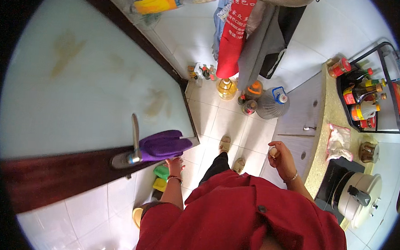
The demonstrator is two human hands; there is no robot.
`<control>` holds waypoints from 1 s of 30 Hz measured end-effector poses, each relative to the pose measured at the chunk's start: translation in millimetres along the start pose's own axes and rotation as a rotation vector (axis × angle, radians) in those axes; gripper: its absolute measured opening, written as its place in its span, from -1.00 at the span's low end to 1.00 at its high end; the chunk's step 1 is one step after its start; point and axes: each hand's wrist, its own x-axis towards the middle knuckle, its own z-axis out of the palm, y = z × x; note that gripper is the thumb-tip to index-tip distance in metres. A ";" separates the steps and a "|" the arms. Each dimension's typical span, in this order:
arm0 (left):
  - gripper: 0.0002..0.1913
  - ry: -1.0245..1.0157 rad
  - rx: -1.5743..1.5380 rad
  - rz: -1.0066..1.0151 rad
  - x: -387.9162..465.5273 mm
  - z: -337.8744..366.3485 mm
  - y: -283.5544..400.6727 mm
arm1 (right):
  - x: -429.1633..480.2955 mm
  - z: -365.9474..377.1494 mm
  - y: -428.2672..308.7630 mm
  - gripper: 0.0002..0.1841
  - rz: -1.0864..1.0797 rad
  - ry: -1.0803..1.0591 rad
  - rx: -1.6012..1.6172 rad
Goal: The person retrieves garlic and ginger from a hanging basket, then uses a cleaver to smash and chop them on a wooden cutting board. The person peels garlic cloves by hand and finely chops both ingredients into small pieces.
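Observation:
My right hand [282, 162] holds a small pale bulb, likely garlic [273, 152], beside the front of the grey cabinet [296, 107]. My left hand [175, 166] is at the edge of a frosted-glass door [98, 83], just below a purple cloth [165, 145]. That cloth hangs by the metal door handle [135, 139]. Part of my left hand's fingers is hidden, so I cannot tell whether it grips the door edge or the cloth.
A speckled countertop [328, 107] runs along the right, bearing a pressure cooker [359, 199], a white cloth [339, 142] and a black rack [346, 98] of bottles. On the tiled floor stand a large water jug [273, 104] and an oil jug [226, 89]. Aprons [231, 49] hang on the wall.

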 end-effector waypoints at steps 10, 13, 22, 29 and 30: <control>0.14 0.031 0.183 -0.308 12.5 101.0 54.4 | -39.9 -5.2 16.3 -0.62 -0.054 -0.130 -0.063; 0.14 -0.110 0.268 -0.170 12.0 134.9 60.4 | -44.4 1.8 8.9 -0.65 -0.067 -0.162 -0.153; -0.44 -0.481 0.209 -0.015 -46.8 166.3 134.7 | -17.7 30.2 -12.5 -0.51 -0.136 -0.276 -0.297; -0.63 -0.395 0.463 -0.080 -83.8 93.2 46.6 | 12.7 67.3 -45.2 -0.30 -0.195 -0.292 -0.455; -0.60 -0.399 0.556 -0.123 -95.3 76.2 27.7 | 18.1 74.2 -51.3 -0.25 -0.215 -0.270 -0.507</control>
